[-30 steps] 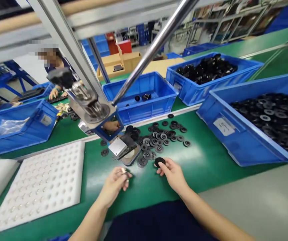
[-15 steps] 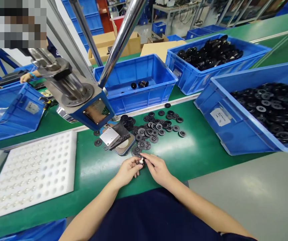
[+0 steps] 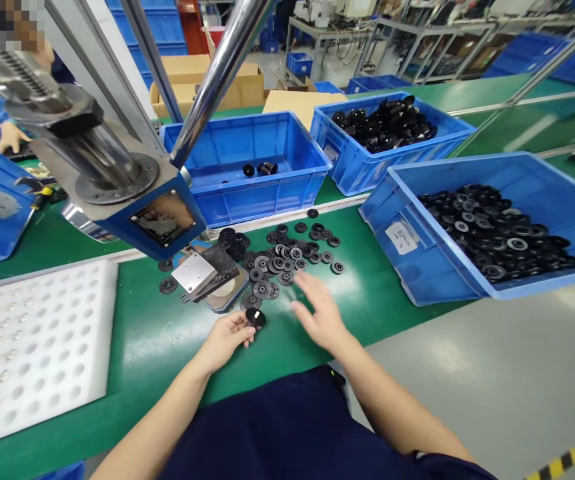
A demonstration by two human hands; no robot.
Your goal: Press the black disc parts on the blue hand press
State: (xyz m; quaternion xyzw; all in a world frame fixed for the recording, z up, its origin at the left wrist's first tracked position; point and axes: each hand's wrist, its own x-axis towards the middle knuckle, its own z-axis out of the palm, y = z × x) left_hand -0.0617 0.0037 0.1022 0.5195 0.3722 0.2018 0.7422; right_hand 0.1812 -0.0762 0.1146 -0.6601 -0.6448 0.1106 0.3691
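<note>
My left hand (image 3: 230, 339) is closed round a black disc-shaped part (image 3: 256, 317) with a small pale piece showing at its centre. It is held just above the green bench, in front of the press base. To its right my right hand (image 3: 317, 312) is open and slightly blurred, fingers stretched out toward a pile of loose black discs (image 3: 285, 264). No object shows in that hand. Whether its fingertips touch the nearest discs I cannot tell.
A press (image 3: 152, 213) with a metal plate (image 3: 194, 272) stands at left. Beside it lies a white foam tray (image 3: 98, 293) holding pale pins. Behind are a blue bin (image 3: 267, 193) with few parts, another blue bin (image 3: 392, 159) and a right-hand bin (image 3: 437, 267), both filled with black parts.
My right hand has come away from the left, opened and shifted toward the disc pile. A black disc now covers most of the white pin in my left hand. The view has turned right.
</note>
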